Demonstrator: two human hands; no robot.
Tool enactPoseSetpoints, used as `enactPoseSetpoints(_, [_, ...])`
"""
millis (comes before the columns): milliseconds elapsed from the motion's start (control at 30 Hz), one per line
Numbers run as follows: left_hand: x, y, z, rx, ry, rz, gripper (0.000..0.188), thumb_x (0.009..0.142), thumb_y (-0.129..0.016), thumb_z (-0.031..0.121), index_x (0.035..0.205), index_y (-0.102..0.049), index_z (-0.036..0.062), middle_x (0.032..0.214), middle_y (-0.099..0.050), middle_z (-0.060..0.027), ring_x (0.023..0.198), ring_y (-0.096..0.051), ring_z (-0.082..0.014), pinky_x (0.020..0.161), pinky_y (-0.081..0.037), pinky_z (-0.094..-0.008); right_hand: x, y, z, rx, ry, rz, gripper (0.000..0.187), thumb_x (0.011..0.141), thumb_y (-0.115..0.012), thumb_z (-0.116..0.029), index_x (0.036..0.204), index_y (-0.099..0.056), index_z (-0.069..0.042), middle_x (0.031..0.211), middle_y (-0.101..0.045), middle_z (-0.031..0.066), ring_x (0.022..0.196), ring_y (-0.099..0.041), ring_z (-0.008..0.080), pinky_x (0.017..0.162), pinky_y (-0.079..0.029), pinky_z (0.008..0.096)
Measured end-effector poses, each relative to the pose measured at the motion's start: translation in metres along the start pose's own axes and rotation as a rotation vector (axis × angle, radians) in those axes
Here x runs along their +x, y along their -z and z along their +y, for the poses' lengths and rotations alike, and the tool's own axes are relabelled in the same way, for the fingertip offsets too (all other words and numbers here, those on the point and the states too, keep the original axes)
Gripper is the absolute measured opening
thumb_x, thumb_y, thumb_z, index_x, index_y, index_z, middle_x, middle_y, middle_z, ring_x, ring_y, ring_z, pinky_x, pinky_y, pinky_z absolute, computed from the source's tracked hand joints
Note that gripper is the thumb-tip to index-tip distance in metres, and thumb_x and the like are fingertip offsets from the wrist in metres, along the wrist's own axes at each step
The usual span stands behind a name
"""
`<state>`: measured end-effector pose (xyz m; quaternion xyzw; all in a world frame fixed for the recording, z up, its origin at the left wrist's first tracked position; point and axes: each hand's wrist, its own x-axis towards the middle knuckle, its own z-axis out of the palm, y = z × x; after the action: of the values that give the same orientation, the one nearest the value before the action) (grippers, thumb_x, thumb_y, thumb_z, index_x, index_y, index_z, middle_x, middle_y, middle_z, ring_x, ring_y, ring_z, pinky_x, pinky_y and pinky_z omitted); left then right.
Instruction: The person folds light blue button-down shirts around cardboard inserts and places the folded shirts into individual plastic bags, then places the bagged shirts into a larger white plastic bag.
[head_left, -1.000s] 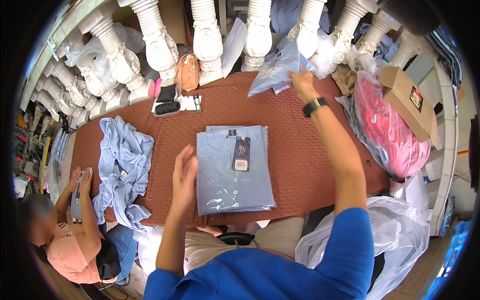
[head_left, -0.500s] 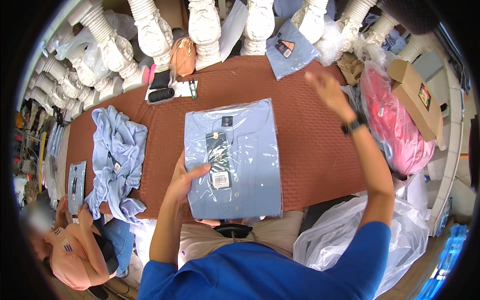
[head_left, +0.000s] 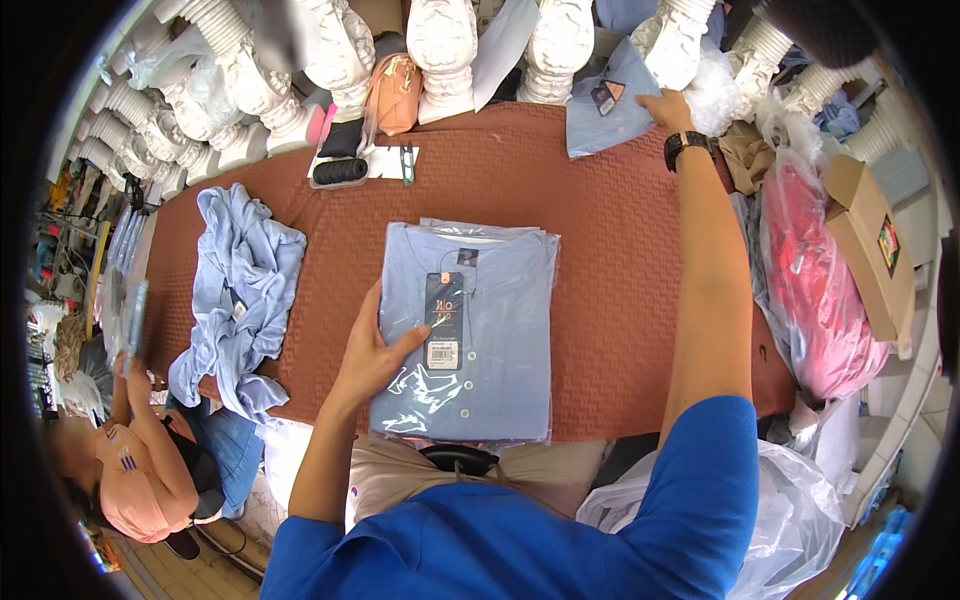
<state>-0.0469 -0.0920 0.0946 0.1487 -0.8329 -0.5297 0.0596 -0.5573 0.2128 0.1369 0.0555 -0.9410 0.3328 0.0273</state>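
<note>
1. Near the close edge of the brown cloth (head_left: 650, 260), a bagged shirt (head_left: 510, 320) sits face up, right before the person in the blue top (head_left: 500, 540).
2. Its long axis runs almost straight away from that person, leaning a touch rightward at the far end. The collar points to the white posts (head_left: 445, 50); the buttons (head_left: 468, 385) run down toward the waist.
3. Left of the buttons, a dark tag (head_left: 444, 320) lies lengthwise along the same line.
4. The left hand (head_left: 375, 350) is clamped on the bagged shirt's left side: thumb on top, over the tag's edge, other fingers at the side and partly hidden.
5. The right hand (head_left: 668, 110) is stretched out to another bagged shirt (head_left: 605, 125) at the far side. Fingers touch its right edge; from where I stand, I can't tell whether they pinch it.
6. That far one lies askew, one corner toward the posts.
7. Over to the left, a crumpled shirt (head_left: 245, 290) trails off the near edge. Beyond it sit black thread (head_left: 340, 171) and an orange pouch (head_left: 397, 95).
</note>
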Motion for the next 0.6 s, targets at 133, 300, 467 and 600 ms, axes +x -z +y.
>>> enactPoseSetpoints(133, [-0.001,-0.004,-0.017,0.160,0.081,0.064,0.095,0.081,-0.082,0.024,0.153,-0.024,-0.0005,0.147,-0.036,-0.0262,0.135,-0.042,-0.0291,0.112,-0.035,-0.0392,-0.049,0.025,-0.048,0.368,-0.017,-0.155,0.029,0.085,-0.071,-0.014,0.110,-0.064,-0.001,0.092,-0.065,0.0064,0.067,-0.059,0.0170,0.050,-0.051,0.0294])
enactPoseSetpoints(300, [0.003,-0.011,-0.028,-0.347,0.143,-0.097,0.100,0.084,-0.080,0.034,0.154,-0.019,-0.0015,0.148,-0.037,-0.0264,0.136,-0.042,-0.0306,0.112,-0.036,-0.0393,-0.172,0.094,-0.099,0.716,-0.016,-0.208,0.033,0.092,-0.068,-0.015,0.119,-0.059,0.000,0.097,-0.067,0.0052,0.079,-0.063,0.0127,0.065,-0.053,0.0266])
enactPoseSetpoints(467, [0.006,-0.004,-0.034,-0.536,0.243,-0.119,0.100,0.093,-0.051,0.068,0.154,-0.018,-0.0036,0.154,-0.033,-0.0239,0.139,-0.039,-0.0297,0.115,-0.031,-0.0405,-0.341,0.091,-0.135,1.025,0.084,-0.316,0.036,0.096,-0.065,-0.017,0.127,-0.057,0.000,0.118,-0.068,0.0084,0.104,-0.066,0.0142,0.092,-0.054,0.0306])
enactPoseSetpoints(600, [0.013,0.017,-0.043,-0.957,0.326,-0.259,0.110,0.089,-0.047,0.076,0.156,-0.013,-0.0043,0.157,-0.028,-0.0278,0.146,-0.030,-0.0338,0.121,-0.019,-0.0444,-0.437,0.033,-0.109,1.114,-0.109,-0.463,0.037,0.093,-0.070,-0.016,0.123,-0.057,0.002,0.117,-0.067,0.0102,0.101,-0.064,0.0150,0.091,-0.053,0.0323])
